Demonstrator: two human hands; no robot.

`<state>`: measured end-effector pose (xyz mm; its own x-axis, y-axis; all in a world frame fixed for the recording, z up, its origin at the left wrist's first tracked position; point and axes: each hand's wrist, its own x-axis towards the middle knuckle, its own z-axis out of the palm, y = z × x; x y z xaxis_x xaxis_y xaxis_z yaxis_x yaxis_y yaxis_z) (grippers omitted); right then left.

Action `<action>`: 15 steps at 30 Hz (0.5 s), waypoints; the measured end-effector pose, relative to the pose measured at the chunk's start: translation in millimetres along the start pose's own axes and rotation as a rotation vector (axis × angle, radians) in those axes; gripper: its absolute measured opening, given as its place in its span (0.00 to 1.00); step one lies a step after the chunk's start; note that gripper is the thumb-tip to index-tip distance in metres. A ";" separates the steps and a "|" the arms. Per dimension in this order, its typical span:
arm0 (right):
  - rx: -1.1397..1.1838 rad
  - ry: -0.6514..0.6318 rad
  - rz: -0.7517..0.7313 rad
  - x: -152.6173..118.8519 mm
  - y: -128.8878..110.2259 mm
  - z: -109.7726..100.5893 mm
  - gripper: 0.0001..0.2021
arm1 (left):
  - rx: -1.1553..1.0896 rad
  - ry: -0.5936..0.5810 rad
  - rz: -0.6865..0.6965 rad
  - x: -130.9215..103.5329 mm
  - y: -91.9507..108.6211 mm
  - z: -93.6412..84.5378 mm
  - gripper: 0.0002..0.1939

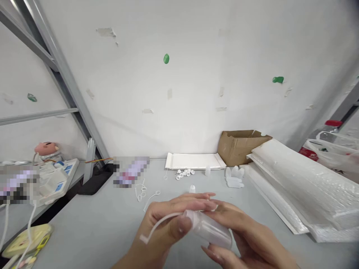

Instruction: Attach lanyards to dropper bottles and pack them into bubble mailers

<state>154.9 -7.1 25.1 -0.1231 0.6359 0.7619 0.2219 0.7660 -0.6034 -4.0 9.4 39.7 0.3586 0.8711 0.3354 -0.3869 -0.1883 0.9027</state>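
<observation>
In front of me I hold a small translucent plastic bottle (pixel 214 229), tilted with its neck to the left. My left hand (pixel 168 220) is closed around the neck end, thumb pressed on it. A thin white strap (pixel 161 223) curves out from the neck over this hand, its small end piece hanging free. My right hand (pixel 246 233) grips the bottle's body, fingers above and thumb below. Just beyond my fingers stands a small white nozzle cap (pixel 192 189). Loose white straps with rings (pixel 151 200) lie to the left. The bottle's mouth is partly hidden by my fingers.
Several white caps (pixel 185 173) lie in front of a flat white box (pixel 195 160). More translucent bottles (pixel 235 172) sit near a cardboard box (pixel 238 147). Bubble mailers (pixel 303 186) are stacked on the right. A metal frame (pixel 64 86) rises at left.
</observation>
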 end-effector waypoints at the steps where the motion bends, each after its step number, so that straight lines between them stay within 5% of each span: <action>1: -0.009 0.000 -0.021 0.8 2.9 0.8 0.14 | -0.025 0.024 -0.021 -0.3 -1.7 -1.6 0.11; 7: -0.101 -0.047 -0.099 6.6 16.3 5.2 0.10 | -0.129 0.216 -0.111 2.2 -10.7 -7.8 0.08; 15: -0.229 -0.040 -0.171 3.5 26.3 9.6 0.11 | -0.020 0.217 -0.111 8.2 -18.7 -6.8 0.08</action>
<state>151.0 16.3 9.6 -0.2142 0.5059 0.8355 0.4070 0.8238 -0.3945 0.4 23.2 23.7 0.2099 0.9634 0.1666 -0.3727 -0.0787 0.9246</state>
